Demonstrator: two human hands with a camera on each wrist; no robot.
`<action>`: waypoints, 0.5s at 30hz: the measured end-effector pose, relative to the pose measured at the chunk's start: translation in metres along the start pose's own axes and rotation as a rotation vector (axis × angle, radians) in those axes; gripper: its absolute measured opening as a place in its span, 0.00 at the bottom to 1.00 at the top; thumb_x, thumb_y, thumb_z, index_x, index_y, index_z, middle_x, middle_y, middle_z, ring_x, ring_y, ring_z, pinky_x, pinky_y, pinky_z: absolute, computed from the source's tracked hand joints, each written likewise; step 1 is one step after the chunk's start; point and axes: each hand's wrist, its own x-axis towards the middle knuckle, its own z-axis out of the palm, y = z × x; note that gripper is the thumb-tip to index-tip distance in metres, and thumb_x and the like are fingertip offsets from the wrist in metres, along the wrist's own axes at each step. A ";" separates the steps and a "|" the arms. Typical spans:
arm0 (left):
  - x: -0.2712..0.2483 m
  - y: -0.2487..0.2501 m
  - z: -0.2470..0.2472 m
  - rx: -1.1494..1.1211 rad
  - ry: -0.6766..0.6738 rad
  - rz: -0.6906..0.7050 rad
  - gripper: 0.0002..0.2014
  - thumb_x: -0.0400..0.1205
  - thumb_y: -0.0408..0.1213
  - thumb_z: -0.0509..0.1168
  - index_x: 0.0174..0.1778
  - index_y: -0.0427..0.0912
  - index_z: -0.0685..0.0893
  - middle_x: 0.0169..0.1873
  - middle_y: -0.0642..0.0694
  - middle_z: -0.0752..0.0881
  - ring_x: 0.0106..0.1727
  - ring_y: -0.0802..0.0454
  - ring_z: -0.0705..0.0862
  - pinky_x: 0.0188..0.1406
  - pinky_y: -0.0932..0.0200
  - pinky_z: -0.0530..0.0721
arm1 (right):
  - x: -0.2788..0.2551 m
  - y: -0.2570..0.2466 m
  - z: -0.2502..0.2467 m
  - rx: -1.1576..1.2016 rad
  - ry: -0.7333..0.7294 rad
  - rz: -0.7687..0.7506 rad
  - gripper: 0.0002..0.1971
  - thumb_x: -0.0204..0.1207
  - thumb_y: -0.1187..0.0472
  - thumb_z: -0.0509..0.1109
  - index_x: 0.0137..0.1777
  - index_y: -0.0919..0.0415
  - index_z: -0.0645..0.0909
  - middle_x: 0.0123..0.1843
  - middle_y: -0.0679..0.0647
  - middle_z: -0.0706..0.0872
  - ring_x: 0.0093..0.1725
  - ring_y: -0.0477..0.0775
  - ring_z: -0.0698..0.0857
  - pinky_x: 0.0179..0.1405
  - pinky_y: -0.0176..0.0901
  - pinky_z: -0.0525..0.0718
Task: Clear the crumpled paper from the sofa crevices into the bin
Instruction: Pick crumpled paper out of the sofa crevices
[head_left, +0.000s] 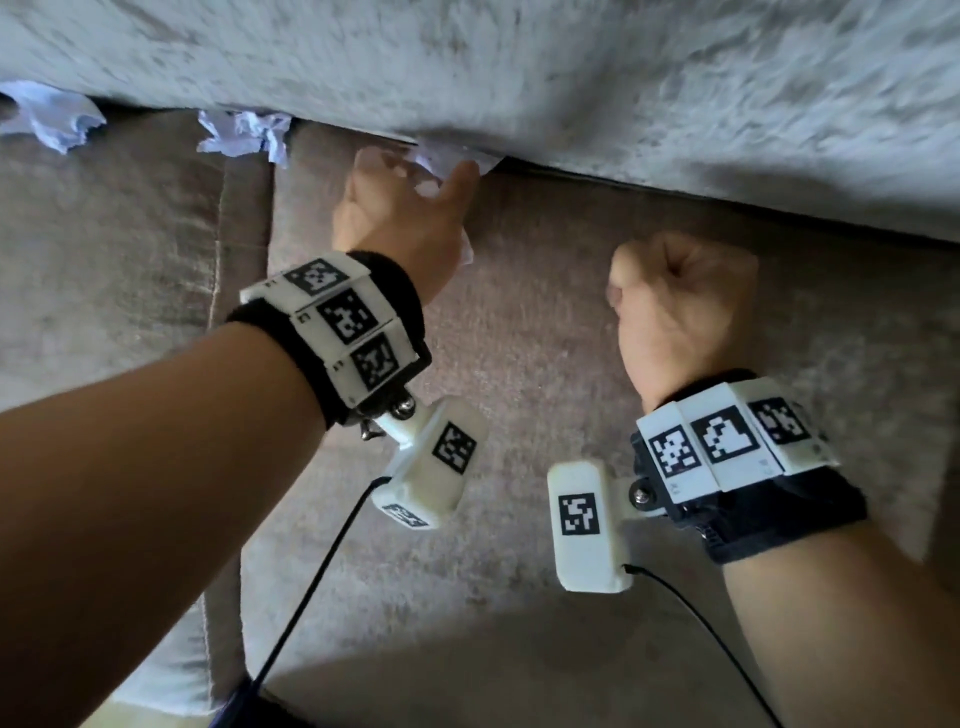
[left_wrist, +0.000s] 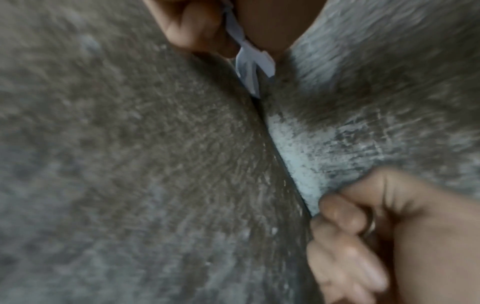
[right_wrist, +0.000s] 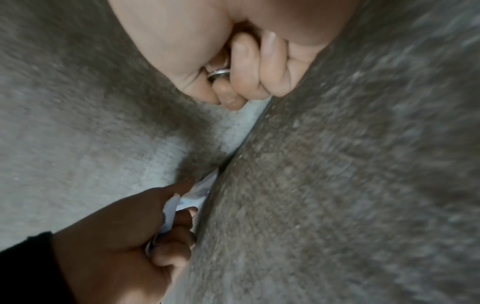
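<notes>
Nearest, the right hand (head_left: 680, 306) hangs over the seat cushion (head_left: 519, 597), clenched in a fist, holding nothing. The right wrist view alone shows a ring (right_wrist: 219, 73) on one curled finger and its knuckles close to the crevice (right_wrist: 249, 131). Farther in, the left hand (head_left: 400, 218) reaches the crevice under the back cushion (head_left: 571, 67); head view hides its fingers, but the wrist views show them curled around crumpled paper (left_wrist: 250, 67), part of it wedged in the seam. Only the head view shows two more wads, one (head_left: 244, 136) left of that hand at the cushion gap, another (head_left: 52, 118) at far left, both in the crevice line.
</notes>
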 end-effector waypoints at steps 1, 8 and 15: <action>0.002 0.000 0.004 -0.028 0.012 -0.019 0.29 0.63 0.70 0.65 0.51 0.52 0.82 0.40 0.44 0.92 0.47 0.34 0.90 0.47 0.36 0.90 | -0.001 0.002 -0.006 0.009 0.003 0.009 0.16 0.65 0.65 0.65 0.24 0.80 0.72 0.22 0.75 0.74 0.20 0.65 0.68 0.17 0.41 0.61; 0.001 0.001 0.006 -0.074 0.057 -0.039 0.14 0.81 0.45 0.63 0.29 0.46 0.78 0.25 0.53 0.84 0.27 0.49 0.82 0.33 0.53 0.85 | -0.007 0.017 -0.023 0.023 0.010 0.095 0.14 0.65 0.62 0.64 0.21 0.68 0.71 0.23 0.71 0.78 0.20 0.65 0.73 0.18 0.43 0.67; -0.008 -0.023 -0.040 -0.068 0.062 -0.008 0.19 0.86 0.52 0.53 0.52 0.43 0.84 0.42 0.46 0.89 0.44 0.43 0.86 0.43 0.52 0.84 | -0.011 -0.016 0.020 0.027 -0.112 0.149 0.09 0.70 0.65 0.64 0.36 0.49 0.69 0.28 0.52 0.81 0.31 0.56 0.82 0.35 0.61 0.84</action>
